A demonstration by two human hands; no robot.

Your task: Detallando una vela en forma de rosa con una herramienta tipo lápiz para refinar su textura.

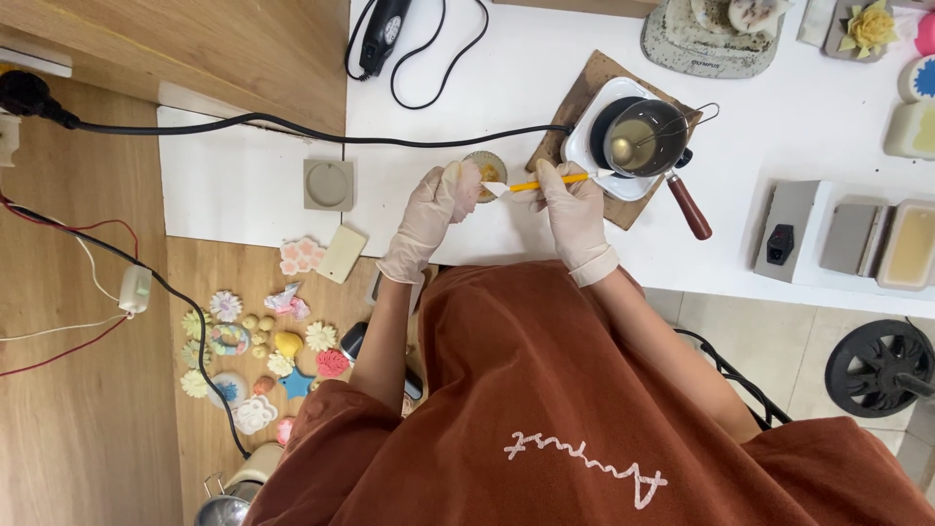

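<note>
Pinching a thin yellow-handled spatula (545, 182), right hand (573, 209); left hand (440, 200) fingers grip small round dish (485, 168).

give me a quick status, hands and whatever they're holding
Left hand grip shut on small round dish. Right hand grip shut on yellow-handled spatula, blade at the dish. Small pot on hot plate beside right hand; nothing between.

A craft corner seen from above, evenly lit.

A white worktop (828, 127) runs along the top and right, meeting a light wooden surface (88, 419) on the left. Pale floor tiles (740, 331) show below the worktop's edge, with black cables (292, 127) trailing across.
</note>
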